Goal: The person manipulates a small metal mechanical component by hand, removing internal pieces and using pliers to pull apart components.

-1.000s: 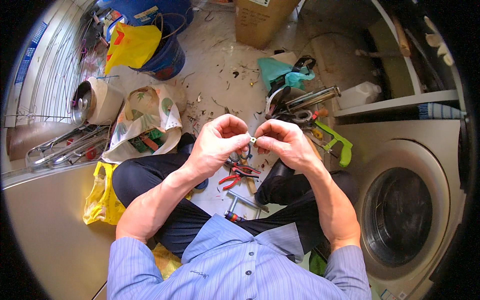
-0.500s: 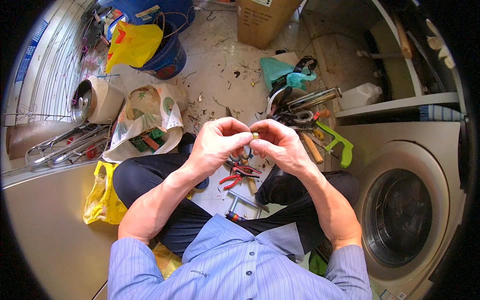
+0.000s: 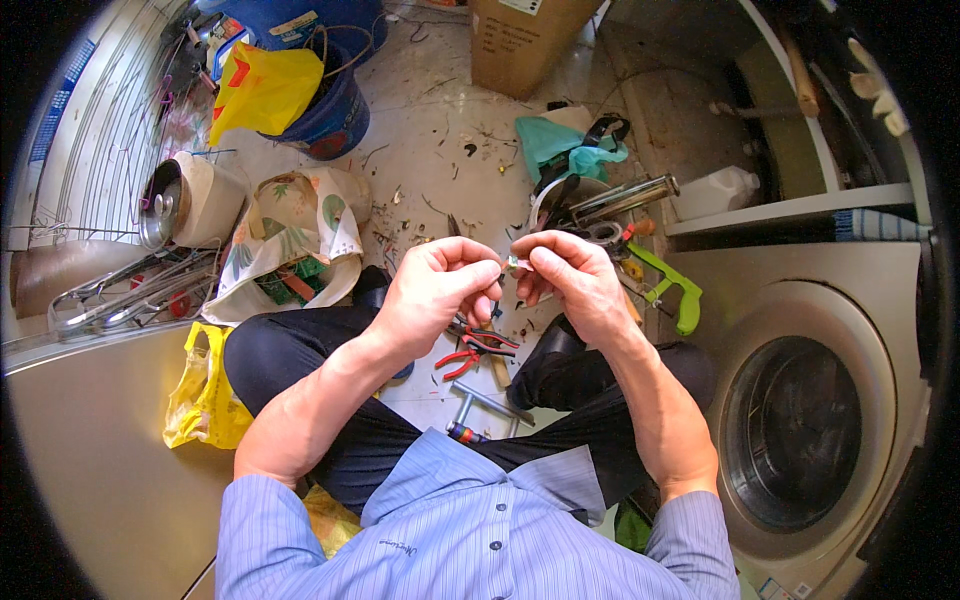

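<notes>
In front of my chest my two hands nearly meet at the fingertips. My right hand pinches a tiny pale and greenish piece between thumb and forefinger; its kind is too small to tell. Close beside it, my left hand has thumb and forefinger pressed together, the other fingers curled, and whatever lies between them is hidden. Below the hands, red-handled pliers lie on the floor between my legs. Nearer to me is a grey metal T-shaped tool.
Left stand a patterned fabric bag with green circuit boards, a white pot and a yellow plastic bag. A blue bucket and cardboard box stand farther off. Right are a green-handled tool and a washing machine. Scraps litter the floor.
My fingertips have drawn slightly apart. My right hand has turned and now shows the small piece at its thumb and forefinger; before, both hands met around it.
</notes>
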### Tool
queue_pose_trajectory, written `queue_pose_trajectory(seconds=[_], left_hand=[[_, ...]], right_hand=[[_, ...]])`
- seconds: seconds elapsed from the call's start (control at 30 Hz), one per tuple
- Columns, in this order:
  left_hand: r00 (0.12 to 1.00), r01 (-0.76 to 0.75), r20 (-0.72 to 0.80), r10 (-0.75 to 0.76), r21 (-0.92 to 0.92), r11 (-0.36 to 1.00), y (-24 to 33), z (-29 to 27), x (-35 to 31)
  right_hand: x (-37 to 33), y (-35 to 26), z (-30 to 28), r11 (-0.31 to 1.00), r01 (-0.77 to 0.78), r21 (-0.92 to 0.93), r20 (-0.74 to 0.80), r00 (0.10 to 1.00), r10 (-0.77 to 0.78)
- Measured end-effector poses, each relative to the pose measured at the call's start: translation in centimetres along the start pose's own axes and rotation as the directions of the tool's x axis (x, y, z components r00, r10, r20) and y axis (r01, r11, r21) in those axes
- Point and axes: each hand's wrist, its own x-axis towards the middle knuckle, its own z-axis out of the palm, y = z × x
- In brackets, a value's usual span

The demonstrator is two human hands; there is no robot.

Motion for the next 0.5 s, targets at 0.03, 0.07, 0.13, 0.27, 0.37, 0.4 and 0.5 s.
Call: queue_pose_trajectory(seconds=[0.03,0.07,0.13,0.27,0.37,0.4,0.5], left_hand=[[1.0,0.021,0.017,-0.021,-0.043,0.999,0.0,-0.3,0.1],[0.999,0.041,0.022,-0.04,-0.074,0.996,0.0,-0.4,0.1],[0.996,0.084,0.035,-0.08,-0.135,0.987,0.0,-0.5,0.2],[0.996,0.084,0.045,-0.077,-0.167,0.982,0.0,-0.4,0.2],[0.998,0.063,0.023,-0.06,-0.149,0.987,-0.3,-0.4,0.2],[0.998,0.062,0.026,-0.059,-0.146,0.987,-0.4,-0.3,0.2],[1.0,0.027,0.011,-0.026,-0.134,0.991,-0.7,-0.3,0.3]], right_hand=[[-0.1,0.0,0.1,1.0,-0.016,0.017,0.011,1.0,0.016],[-0.1,0.2,0.1,1.0,-0.013,-0.003,0.017,1.0,0.013],[0.0,0.3,0.2,0.999,0.012,0.032,0.031,0.999,-0.013],[0.2,0.5,0.4,0.998,0.041,-0.046,0.014,0.999,-0.04],[0.1,0.3,1.1,0.993,0.051,-0.106,-0.058,0.997,-0.058],[0.0,0.2,1.2,0.989,0.042,-0.143,-0.087,0.995,-0.055],[0.0,0.0,1.3,0.973,0.007,-0.231,-0.157,0.987,-0.044]])
